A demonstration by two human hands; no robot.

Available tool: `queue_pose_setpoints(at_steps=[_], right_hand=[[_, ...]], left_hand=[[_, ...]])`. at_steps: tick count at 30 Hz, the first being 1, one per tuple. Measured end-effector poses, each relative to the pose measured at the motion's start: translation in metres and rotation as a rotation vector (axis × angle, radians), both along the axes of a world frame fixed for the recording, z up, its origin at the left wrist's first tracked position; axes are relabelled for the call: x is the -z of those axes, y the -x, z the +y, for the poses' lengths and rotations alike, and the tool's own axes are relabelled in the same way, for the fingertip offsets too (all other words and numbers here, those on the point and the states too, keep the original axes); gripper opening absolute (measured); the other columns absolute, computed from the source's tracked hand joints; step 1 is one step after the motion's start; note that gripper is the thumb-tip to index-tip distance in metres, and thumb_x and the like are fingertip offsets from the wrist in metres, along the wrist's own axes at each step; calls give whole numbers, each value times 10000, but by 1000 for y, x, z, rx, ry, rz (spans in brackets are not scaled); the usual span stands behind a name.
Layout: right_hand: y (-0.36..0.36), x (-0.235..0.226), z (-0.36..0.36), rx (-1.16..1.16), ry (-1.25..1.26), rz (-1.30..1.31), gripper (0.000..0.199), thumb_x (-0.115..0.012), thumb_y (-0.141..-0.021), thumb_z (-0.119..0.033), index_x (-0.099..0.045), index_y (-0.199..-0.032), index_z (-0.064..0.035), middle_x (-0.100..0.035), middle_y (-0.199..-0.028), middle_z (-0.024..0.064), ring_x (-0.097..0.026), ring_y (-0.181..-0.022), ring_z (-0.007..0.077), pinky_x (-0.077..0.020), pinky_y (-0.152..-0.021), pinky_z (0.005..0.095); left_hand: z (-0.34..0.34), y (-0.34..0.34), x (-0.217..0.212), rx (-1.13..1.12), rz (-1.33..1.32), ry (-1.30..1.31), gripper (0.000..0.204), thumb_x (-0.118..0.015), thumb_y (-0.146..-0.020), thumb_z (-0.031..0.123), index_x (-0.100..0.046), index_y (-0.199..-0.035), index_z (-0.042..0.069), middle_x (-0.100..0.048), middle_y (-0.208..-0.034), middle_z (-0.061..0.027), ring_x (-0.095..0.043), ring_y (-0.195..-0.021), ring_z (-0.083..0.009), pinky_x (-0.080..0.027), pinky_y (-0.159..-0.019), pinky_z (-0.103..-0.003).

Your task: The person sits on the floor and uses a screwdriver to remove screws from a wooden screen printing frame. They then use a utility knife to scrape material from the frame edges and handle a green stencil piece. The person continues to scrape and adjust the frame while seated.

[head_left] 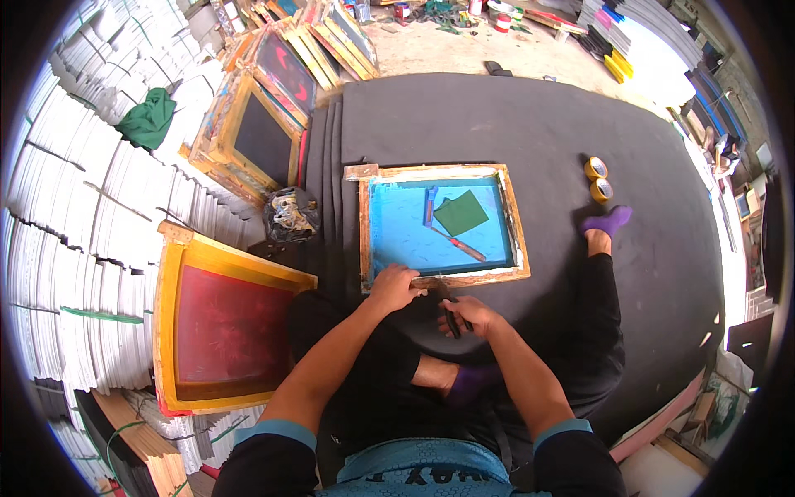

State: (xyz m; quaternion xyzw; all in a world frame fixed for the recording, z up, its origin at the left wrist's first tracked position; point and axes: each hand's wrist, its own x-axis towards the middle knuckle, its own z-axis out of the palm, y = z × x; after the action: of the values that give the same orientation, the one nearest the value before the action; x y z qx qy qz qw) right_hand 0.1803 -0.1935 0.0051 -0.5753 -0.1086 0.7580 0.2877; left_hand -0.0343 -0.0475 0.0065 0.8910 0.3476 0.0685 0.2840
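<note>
A screen printing frame (522, 240) with a wooden border and blue mesh lies on the dark mat in front of me. My left hand (392, 289) grips its near edge, left of the middle. In my right hand (469, 316) is a pair of pliers (451, 319) with dark handles; the jaws touch or nearly touch the same edge, and I cannot tell what is between them. On the mesh lie a blue-handled cutter (431, 206), a green cloth piece (462, 214) and a screwdriver-like tool (468, 248) with a reddish handle.
Two yellow tape rolls (598, 179) sit on the dark mat (464, 116) at right, near my purple-socked foot (608, 222). A yellow frame with red mesh (224, 323) leans at left beside white stacks (74, 248). More frames (257, 132) and a filled plastic bag (291, 215) stand behind it.
</note>
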Motion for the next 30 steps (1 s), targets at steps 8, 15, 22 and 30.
queue_pose_setpoints(at_steps=[8,15,22,30], right_hand=[[-21,30,15,-56,56,123,453,-570,-1082,-367,-498,-1375,-29,-685,-1198,291,-723,-1058,432,-617,-847,568],[-33,26,22,-118,57,237,608,-581,-1063,-439,-431,-1491,-34,-657,-1282,314,-696,-1132,457,-583,-923,583],[-42,19,21,-159,17,303,676,-603,-1045,-469,-397,-1517,-32,-632,-1327,325,-661,-1212,457,-556,-978,587],[-47,21,21,-200,58,360,653,-580,-1055,-476,-415,-1518,-47,-645,-1310,299,-677,-1177,422,-568,-936,558]], left_hand=[[-4,5,2,27,-47,-46,308,-815,-816,247,-757,-1067,77,-720,-1090,-136,-639,-1096,-368,-523,-944,-487],[7,5,15,26,-106,-64,268,-800,-823,226,-763,-1043,77,-732,-1071,-133,-651,-1075,-357,-529,-944,-474],[9,2,18,8,-134,-56,204,-790,-829,204,-766,-983,73,-740,-1026,-125,-660,-1020,-353,-538,-906,-467],[6,3,18,6,-147,-31,179,-781,-835,202,-761,-961,77,-731,-987,-116,-658,-998,-351,-537,-901,-470]])
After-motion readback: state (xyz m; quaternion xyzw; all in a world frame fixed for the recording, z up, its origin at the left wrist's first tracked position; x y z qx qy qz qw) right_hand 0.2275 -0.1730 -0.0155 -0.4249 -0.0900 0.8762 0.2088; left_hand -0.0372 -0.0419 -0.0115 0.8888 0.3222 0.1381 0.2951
